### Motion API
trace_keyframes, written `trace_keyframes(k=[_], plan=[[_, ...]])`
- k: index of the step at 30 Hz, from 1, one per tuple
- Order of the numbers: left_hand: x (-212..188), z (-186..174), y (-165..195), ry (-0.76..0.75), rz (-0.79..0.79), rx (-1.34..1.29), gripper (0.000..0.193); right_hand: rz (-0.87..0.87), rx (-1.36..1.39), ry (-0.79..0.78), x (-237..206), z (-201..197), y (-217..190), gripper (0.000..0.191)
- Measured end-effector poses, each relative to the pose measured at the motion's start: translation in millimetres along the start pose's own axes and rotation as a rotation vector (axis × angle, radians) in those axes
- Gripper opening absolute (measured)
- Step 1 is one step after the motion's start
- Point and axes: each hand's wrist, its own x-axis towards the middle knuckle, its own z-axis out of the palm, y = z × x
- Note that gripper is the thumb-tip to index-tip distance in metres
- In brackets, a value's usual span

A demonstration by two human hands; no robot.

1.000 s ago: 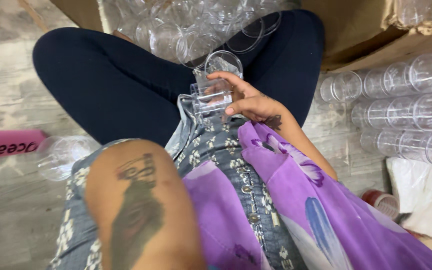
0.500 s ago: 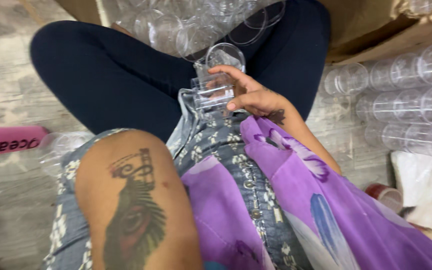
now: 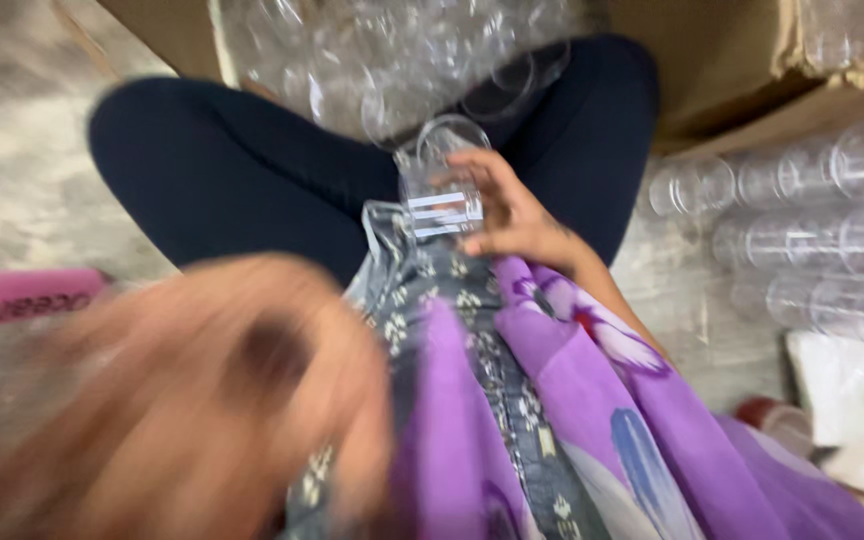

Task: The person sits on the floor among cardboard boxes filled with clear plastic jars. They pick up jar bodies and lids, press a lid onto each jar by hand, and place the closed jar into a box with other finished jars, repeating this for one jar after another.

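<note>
Gripping a clear plastic cup (image 3: 439,185) in the right hand (image 3: 512,215), fingers curling around its wall, at about 12 o'clock over the lap. Looking light, thin-walled, slick and easily crushed; best holding around the middle, gently. Blurring at 8 o'clock, the left arm (image 3: 182,400), hand state impossible to tell. Lying at 3 o'clock, rows of stacked clear cups (image 3: 812,240).

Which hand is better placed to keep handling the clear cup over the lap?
Right. The right hand already grips the clear plastic cup above the lap. The left arm is a motion-blurred shape low in the frame, its hand not discernible.
</note>
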Motion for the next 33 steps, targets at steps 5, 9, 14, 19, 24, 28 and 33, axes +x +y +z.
trace_keyframes(k=[5,9,14,19,24,28,33], plan=[[-92.3,18.3,-28.5,-0.986,-0.522,0.274,0.107,-0.116,-0.312,0.097,-17.5,12.8,-30.4,0.091],[-118.9,25.3,-29.4,-1.19,-0.589,0.409,0.099,-0.166,-0.714,0.192,-19.0,17.8,-59.0,0.083],[-120.9,35.7,-29.3,-1.036,-0.597,0.319,0.095,-0.224,-0.875,0.239,-22.6,33.0,-82.2,0.084],[-126.3,42.5,-28.7,-0.888,-0.662,0.161,0.089,-0.176,-0.903,0.238,-27.6,37.9,-94.3,0.085],[-131.8,44.2,-25.1,-0.915,-0.686,0.167,0.089,-0.102,-0.929,0.226,-29.0,37.9,-97.5,0.084],[-140.5,42.0,-29.1,-0.976,-0.677,0.117,0.087,-0.092,-0.892,0.194,-32.7,32.1,-97.6,0.082],[-155.1,39.9,-38.3,-1.044,-0.827,-0.041,0.11,-0.105,-1.012,0.149,-39.4,33.4,-85.0,0.082]])
